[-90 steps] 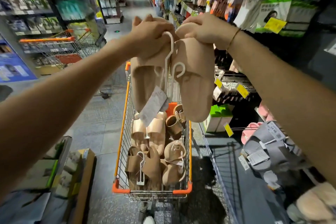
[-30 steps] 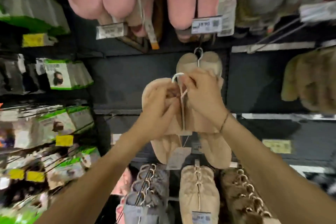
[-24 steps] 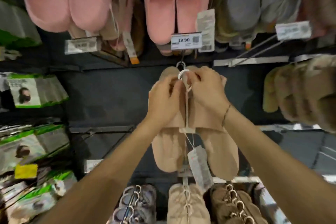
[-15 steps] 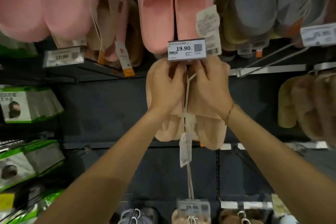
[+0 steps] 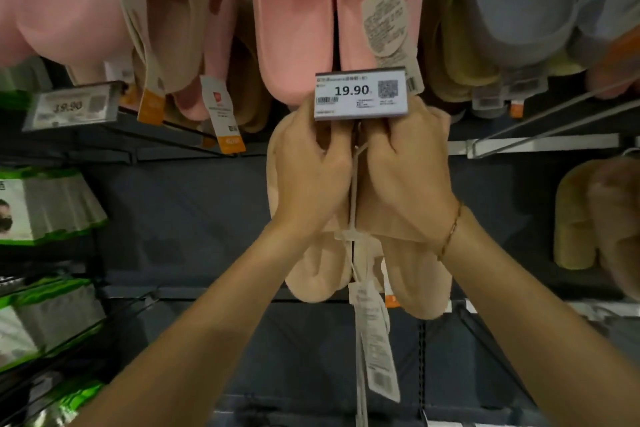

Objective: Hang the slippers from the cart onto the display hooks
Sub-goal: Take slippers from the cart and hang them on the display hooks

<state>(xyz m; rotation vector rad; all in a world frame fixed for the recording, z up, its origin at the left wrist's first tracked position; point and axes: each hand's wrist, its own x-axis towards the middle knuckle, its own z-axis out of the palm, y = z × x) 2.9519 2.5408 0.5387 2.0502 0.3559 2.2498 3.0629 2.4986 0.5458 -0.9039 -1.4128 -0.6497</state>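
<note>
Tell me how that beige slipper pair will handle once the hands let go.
The beige slipper pair looks soft and light; both hands pinch it easily. Its paper tag dangles loose, so it will likely flutter. Hung by one thin white hanger, the pair may swing.

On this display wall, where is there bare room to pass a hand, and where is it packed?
Bare dark backboard lies open between the green-edged packs and the left hand. More shows between the right hand and the tan fuzzy slippers. The top row is crowded: pink slippers press beside grey slippers.
</note>
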